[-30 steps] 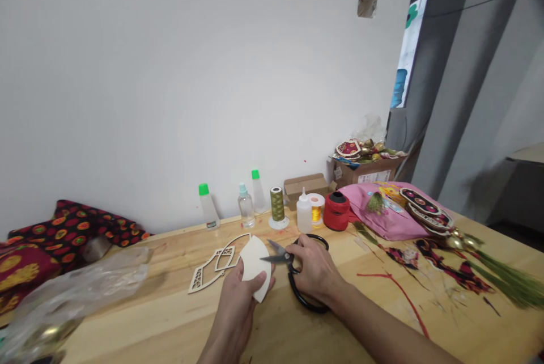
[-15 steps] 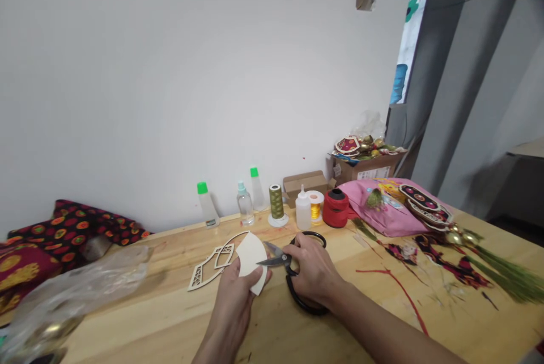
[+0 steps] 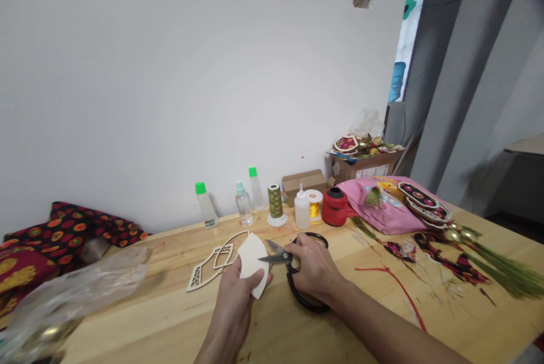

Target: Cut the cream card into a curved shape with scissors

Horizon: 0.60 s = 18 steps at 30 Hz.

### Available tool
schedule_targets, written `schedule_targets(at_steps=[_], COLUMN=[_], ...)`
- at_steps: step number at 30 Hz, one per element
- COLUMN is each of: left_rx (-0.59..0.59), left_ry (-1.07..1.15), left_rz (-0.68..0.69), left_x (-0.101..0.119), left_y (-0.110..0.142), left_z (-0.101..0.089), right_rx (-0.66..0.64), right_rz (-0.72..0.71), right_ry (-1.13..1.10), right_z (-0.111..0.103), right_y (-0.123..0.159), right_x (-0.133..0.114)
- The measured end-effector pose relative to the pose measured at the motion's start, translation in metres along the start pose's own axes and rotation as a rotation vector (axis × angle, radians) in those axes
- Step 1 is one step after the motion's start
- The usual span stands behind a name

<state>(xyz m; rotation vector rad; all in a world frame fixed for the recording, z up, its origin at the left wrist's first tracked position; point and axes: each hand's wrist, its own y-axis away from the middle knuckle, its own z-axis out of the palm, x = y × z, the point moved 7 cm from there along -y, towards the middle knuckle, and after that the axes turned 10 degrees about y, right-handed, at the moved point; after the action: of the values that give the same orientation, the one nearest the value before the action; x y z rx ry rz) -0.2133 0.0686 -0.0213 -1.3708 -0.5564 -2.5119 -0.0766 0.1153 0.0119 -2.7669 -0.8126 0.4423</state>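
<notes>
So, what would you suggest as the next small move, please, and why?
Perhaps align the scissors with the edge of the white fan-shaped piece before closing them: the right hand holds them, blades parted, one seen across that edge, while the left hand grips the piece.

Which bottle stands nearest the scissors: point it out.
The white squeeze bottle with the pointed nozzle, just beyond the scissors; the two green-capped bottles and the pale-capped clear bottle stand farther left.

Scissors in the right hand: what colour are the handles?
The scissors handles are black, best seen in the head view.
</notes>
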Motion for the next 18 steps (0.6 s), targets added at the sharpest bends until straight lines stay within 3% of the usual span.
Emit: schedule_targets(at_steps=[18], left_rx=[-0.014], left_ry=[0.055], left_rz=[0.01], left_x=[0.0015], left_y=[-0.0024], left_z=[0.0004], right_rx=[0.052], right_rz=[-0.044], right_ry=[0.002], right_z=[0.001], right_y=[0.0005], right_x=[-0.0032])
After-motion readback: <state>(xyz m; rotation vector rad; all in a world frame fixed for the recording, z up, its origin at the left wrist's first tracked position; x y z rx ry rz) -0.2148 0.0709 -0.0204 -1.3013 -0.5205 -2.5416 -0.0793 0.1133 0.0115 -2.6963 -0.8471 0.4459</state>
